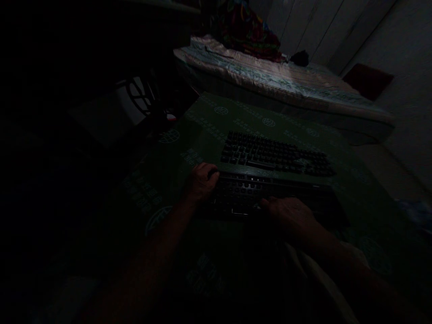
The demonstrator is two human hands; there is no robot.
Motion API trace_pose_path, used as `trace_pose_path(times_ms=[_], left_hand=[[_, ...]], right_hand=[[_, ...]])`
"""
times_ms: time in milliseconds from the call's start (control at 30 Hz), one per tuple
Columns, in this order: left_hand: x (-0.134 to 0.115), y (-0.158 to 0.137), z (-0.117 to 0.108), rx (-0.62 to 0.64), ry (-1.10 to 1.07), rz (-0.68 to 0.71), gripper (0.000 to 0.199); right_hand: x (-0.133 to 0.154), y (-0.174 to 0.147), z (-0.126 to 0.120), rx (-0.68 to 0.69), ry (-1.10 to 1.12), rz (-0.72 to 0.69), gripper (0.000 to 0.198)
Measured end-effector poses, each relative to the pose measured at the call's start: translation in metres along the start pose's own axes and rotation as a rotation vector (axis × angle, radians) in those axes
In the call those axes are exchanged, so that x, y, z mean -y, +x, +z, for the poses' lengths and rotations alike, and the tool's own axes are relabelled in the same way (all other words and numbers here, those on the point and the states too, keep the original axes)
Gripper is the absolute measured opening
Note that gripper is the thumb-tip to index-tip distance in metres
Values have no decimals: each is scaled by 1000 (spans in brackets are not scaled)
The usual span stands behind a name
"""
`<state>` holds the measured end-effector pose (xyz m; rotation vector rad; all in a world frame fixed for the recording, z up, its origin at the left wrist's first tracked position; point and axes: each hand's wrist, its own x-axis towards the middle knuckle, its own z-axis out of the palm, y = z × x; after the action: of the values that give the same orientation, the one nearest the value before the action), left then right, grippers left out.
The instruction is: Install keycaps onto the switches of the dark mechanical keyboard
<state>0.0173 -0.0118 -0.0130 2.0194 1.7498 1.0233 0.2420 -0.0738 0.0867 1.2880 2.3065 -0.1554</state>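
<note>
- The keyboard [270,189] lies flat on the green sheet [194,135], nearest the person; a block of keys [276,155] sits just beyond it.
- The left hand [202,182] is curled closed on the keyboard's left end, thumb at the top edge.
- The right hand [292,213] bends over its near side, fingers drawn in; from here, in this gloom, I can't tell whether they pinch anything.
- I'd guess light, stiff plastic, perhaps apt to slide; the ends look the safest hold, the small inner parts the most fragile.
</note>
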Motion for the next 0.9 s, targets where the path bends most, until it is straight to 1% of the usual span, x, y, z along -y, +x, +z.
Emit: trace_pose_path(times_ms=[100, 200, 300, 400, 500, 600, 700, 800, 900], left_hand=[[1, 1, 1, 1, 10, -11, 20], [3, 1, 3, -6, 6, -10, 20], [5, 1, 3, -15, 1, -8, 20], [4, 2, 2, -10, 7, -5, 21], [4, 1, 2, -9, 14, -5, 20], [4, 1, 2, -14, 16, -4, 20], [3, 0, 2, -17, 15, 2, 20], [2, 0, 2, -12, 13, 7, 20], [2, 1, 2, -6, 20, -4, 20]], right_hand=[[-3, -2, -2, 20, -16, 18, 28], [6, 2, -5, 4, 1, -37, 28], [10, 3, -3, -9, 2, -75, 28], [3, 0, 0, 9, -1, -51, 29], [-1, 1, -4, 2, 1, -28, 30], [5, 6, -9, -30, -2, -70, 28], [8, 8, -8, -33, -13, -114, 27], [3, 6, -6, -2, -26, -77, 27], [1, 9, -8, -12, -23, -50, 28]])
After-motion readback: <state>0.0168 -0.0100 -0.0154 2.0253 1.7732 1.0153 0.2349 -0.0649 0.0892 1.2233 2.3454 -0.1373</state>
